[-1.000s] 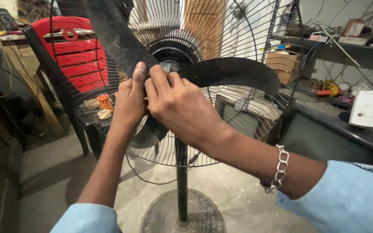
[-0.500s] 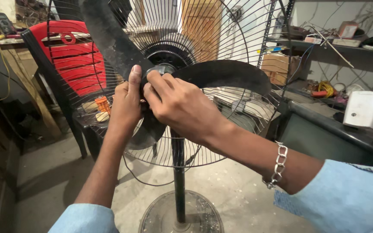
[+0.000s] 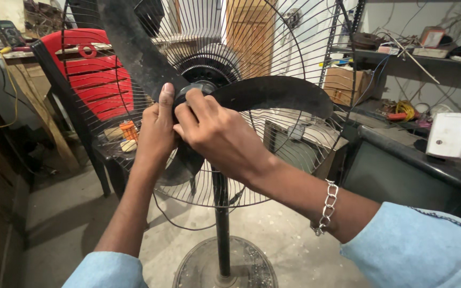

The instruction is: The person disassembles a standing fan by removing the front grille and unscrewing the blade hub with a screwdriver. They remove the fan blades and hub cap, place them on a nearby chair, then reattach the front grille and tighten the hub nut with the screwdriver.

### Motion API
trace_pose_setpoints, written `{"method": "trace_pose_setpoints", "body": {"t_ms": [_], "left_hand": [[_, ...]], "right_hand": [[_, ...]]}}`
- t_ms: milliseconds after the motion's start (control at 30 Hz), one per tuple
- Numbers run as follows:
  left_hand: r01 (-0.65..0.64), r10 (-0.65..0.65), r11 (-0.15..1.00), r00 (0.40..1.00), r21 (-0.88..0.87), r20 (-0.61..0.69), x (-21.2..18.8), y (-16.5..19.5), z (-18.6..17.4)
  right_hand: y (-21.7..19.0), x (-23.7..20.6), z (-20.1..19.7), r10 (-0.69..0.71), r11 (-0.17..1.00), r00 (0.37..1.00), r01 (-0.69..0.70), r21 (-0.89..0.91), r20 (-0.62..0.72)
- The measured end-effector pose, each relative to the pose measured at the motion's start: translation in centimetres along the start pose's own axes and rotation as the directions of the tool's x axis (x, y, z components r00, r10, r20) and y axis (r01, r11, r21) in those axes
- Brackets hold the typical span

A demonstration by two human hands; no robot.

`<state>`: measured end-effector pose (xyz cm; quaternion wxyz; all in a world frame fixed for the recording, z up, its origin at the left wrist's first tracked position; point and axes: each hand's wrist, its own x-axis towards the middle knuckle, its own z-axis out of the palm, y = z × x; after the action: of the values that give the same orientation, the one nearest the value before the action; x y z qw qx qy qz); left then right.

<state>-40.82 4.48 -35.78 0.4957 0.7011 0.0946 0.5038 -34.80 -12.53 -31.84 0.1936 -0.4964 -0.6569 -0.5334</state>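
Head view: a pedestal fan with its front guard off stands on a dusty concrete floor, and both hands meet at the fan hub (image 3: pixel 203 88), the black centre where the blades join. The right hand (image 3: pixel 221 133) is curled over the front of the hub, fingers (image 3: pixel 190 104) bent and closed on the small cap there. The left hand (image 3: pixel 157 128) lies just left of the hub, thumb up along the root of the upper blade (image 3: pixel 132 45), fingers wrapped behind where the lower blade (image 3: pixel 180 162) starts; how tightly they close behind it cannot be told. A third blade (image 3: pixel 273 95) runs out to the right of the hub. The rear wire guard (image 3: pixel 273 176) sits behind the hub, and the black pole (image 3: pixel 221 224) drops below it to the round base (image 3: pixel 198 266).

Judged from this grip, the step is turning or seating the hub cap while the blade is held against rotation. It would go best with the left hand bracing near the blade root, not the tip, so the plastic does not flex, and the right hand turning squarely along the shaft line. A chain bracelet (image 3: pixel 326 208) on the right wrist hangs near the guard wires and could snag. A red chair (image 3: pixel 100 80) stands well left of the hub.
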Motion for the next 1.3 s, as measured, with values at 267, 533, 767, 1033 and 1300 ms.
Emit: {"method": "trace_pose_setpoints", "body": {"t_ms": [267, 533, 767, 1033, 1300], "left_hand": [[0.123, -0.114, 0.984, 0.991, -0.133, 0.075, -1.1, 0.9, -0.1], [0.109, -0.099, 0.985, 0.992, -0.137, 0.078, -2.1, 1.6, 0.2], [-0.049, 0.039, 0.993, 0.994, -0.108, -0.1, -2.8, 1.7, -0.3], [-0.246, 0.336, 0.914, 0.905, 0.324, -0.261, -5.9, 5.3, 0.2], [-0.084, 0.145, 0.932, 0.978, 0.352, -0.15, -7.1, 7.8, 1.0]], "right_hand": [[-0.9, 0.4, -0.5, 0.016, 0.997, 0.994, -0.008, -0.082, 0.104], [-1.2, 0.0, -0.3, 0.104, 0.994, 0.969, -0.094, -0.055, 0.224], [-1.9, -0.8, 0.4, 0.303, 0.933, 0.953, -0.302, 0.196, 0.025], [-2.2, -0.7, 1.1, 0.574, 0.742, 0.816, -0.487, 0.46, -0.063], [-2.5, -1.0, -0.8, 0.544, 0.704, 0.837, -0.499, 0.506, 0.068]]}}
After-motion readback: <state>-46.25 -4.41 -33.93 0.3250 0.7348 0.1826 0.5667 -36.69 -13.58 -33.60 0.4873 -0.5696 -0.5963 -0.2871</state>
